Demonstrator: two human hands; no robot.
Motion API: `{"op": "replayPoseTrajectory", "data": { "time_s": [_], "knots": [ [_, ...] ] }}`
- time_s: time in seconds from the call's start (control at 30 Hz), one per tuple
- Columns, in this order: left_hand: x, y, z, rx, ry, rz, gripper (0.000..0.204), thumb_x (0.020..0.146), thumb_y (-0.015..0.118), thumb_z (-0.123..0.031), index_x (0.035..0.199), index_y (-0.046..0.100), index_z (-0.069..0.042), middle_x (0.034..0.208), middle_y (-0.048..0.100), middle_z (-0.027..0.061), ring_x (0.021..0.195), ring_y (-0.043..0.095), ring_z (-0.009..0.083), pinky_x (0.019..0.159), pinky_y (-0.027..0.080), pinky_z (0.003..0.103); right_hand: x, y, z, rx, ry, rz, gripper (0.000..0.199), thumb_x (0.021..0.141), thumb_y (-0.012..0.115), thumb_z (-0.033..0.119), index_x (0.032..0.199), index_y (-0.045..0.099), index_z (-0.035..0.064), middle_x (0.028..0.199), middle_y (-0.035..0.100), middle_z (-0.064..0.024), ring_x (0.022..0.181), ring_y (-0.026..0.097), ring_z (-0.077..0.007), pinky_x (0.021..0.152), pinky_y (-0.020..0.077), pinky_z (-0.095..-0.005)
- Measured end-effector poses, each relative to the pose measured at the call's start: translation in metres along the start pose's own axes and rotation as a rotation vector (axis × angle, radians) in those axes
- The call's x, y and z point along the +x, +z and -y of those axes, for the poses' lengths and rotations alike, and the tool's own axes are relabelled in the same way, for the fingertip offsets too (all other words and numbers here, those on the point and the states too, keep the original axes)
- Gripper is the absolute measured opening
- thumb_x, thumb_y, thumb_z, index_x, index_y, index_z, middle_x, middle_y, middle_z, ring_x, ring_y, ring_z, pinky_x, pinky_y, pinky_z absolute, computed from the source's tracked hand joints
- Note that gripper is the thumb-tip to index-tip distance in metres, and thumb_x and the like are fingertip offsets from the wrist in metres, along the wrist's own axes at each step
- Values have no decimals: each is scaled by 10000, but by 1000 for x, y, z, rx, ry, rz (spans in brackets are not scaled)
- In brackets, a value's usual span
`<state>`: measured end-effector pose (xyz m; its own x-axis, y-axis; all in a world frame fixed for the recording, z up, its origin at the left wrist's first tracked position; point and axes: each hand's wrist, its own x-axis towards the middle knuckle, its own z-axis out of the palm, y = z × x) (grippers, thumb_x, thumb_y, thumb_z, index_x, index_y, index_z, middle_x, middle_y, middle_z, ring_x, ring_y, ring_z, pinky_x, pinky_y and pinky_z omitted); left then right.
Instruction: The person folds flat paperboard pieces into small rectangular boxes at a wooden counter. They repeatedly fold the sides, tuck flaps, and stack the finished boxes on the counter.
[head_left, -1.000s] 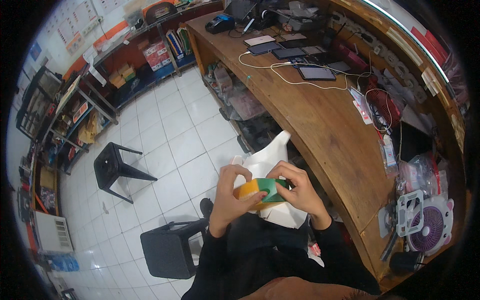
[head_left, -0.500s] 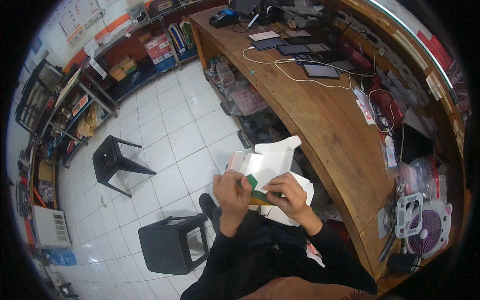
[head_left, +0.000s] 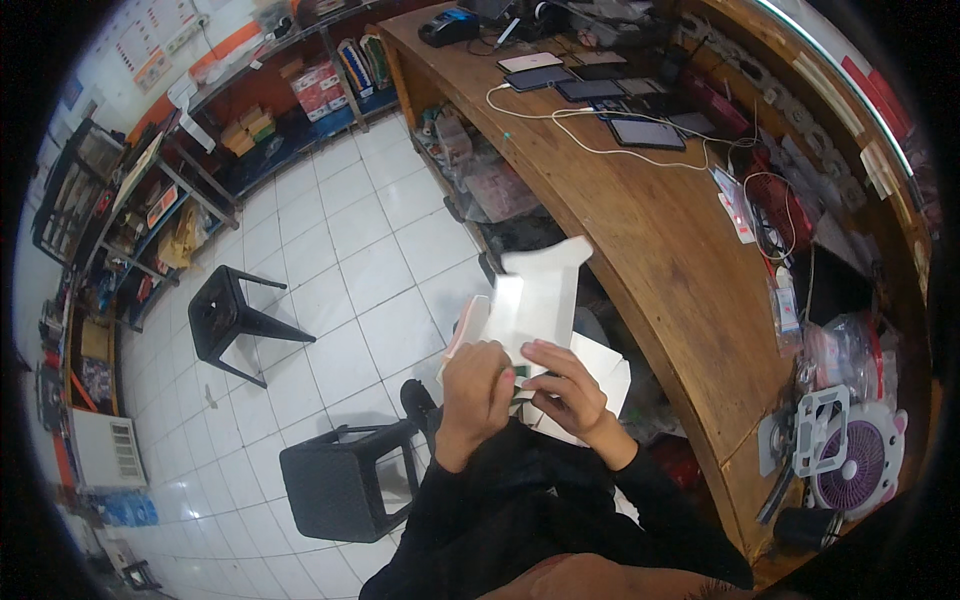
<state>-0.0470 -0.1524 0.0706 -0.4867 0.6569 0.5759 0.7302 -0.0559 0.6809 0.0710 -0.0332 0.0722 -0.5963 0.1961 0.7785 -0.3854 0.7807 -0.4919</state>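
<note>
A white cardboard box (head_left: 537, 305) lies open at my lap, its long flap raised away from me. Pink shows along its left outer side. My left hand (head_left: 474, 395) is closed over the box's near left part, its thumb against a small green piece (head_left: 521, 372). My right hand (head_left: 568, 392) is bent with curled fingers at the other side of this piece, close to the left thumb. Most of the green piece is hidden by the fingers, so its kind cannot be told. Another white panel (head_left: 603, 372) shows beyond my right hand.
A curved wooden counter (head_left: 640, 250) runs along my right, bearing several phones or tablets (head_left: 645, 133), white cables and a purple fan (head_left: 850, 468). Two black stools (head_left: 335, 488) stand on the white tiled floor (head_left: 365, 270) at my left. Shelves line the far wall.
The box's raised flap has shifted slightly away from me. My left hand has turned more over the green piece, and less green shows. The right fingers have lifted and spread a little.
</note>
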Motion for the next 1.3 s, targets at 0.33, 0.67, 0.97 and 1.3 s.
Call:
{"op": "replayPoseTrajectory", "data": {
  "time_s": [0.33,0.67,0.97,1.3],
  "knots": [
    [-5,-3,-5,58,121,-57,135,761,507,-136,694,472,-25,641,413,146,571,416,319,546,279,408,-3,-3,15,95,193,189,294,741,737,-43,1003,608,-15,1099,667,-197,992,667,-347,804,540,-382],
    [-29,17,5,-2,216,-147,370,963,431,-330,736,562,-69,681,523,72,621,492,258,619,345,387,8,-21,25,453,637,296,170,930,631,105,1041,534,20,981,635,-136,835,676,-213,754,502,-313],
    [23,-18,25,-183,-408,77,364,941,567,-231,1182,558,41,1023,642,125,980,564,269,892,423,389,-10,-76,23,723,517,135,228,891,646,168,991,473,59,685,522,-5,632,519,-85,638,397,-285],
    [1,32,-35,201,-581,483,298,972,491,-174,1198,463,19,1014,602,218,935,588,413,814,456,413,-23,-52,-4,107,526,128,326,956,581,278,1164,530,33,980,609,-149,840,612,-278,769,486,-382]
  ]
}}
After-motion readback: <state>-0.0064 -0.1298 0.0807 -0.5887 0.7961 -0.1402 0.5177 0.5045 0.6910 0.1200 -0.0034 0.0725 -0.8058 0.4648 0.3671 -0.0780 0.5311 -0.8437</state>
